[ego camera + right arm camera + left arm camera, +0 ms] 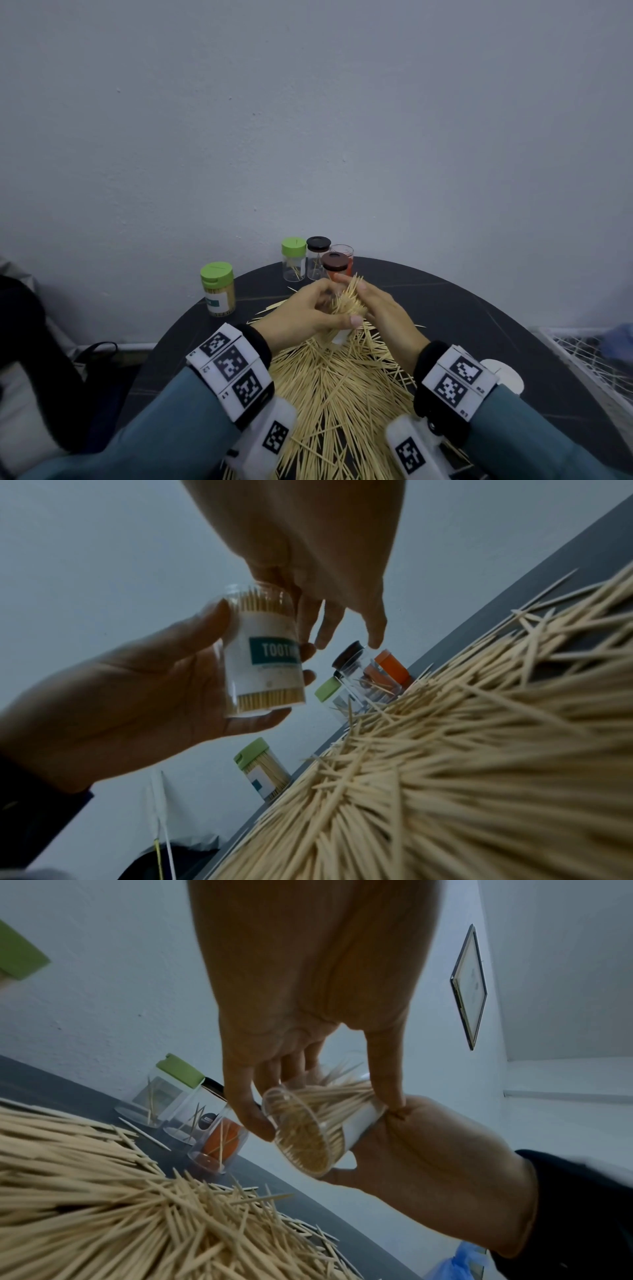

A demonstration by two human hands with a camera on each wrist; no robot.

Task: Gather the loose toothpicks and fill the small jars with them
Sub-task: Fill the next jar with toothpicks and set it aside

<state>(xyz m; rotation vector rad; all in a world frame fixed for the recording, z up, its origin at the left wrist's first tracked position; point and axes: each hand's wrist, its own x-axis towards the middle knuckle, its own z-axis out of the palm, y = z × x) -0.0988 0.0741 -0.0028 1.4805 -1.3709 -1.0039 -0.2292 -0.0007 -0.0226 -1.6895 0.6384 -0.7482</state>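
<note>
Nearest to us, low in the head view, lies the heap of loose toothpicks [342,387], spread over the dark round counter [513,325] between our two wrists with their patterned wristbands [233,370]. Just beyond the heap our two hands meet above the counter. Our left hand [305,311] has its grip clamped on a clear jar [265,653] with a white label: the thumb presses one side and the fingers [310,650] curl round the other, as the right wrist view shows plainly. The jar is tilted, its open mouth turned away from us, and it is packed with toothpicks whose tips fan out past the rim [349,294]. Our right hand [383,308] sits against that mouth, its fingers bent down over the protruding bundle; from the left wrist view its palm [445,1164] lies beside the jar's label end, but we cannot tell whether this grip pinches the sticks or only presses on them. Farther out, near the wall, four small jars stand close together: a green-lidded one [294,258], a black-lidded one [318,257], a brown-lidded one [336,265] and an open one with an orange label [343,260]; a few toothpicks lean inside them. To the left, well apart, a full green-lidded jar [218,289] stands upright.
</note>
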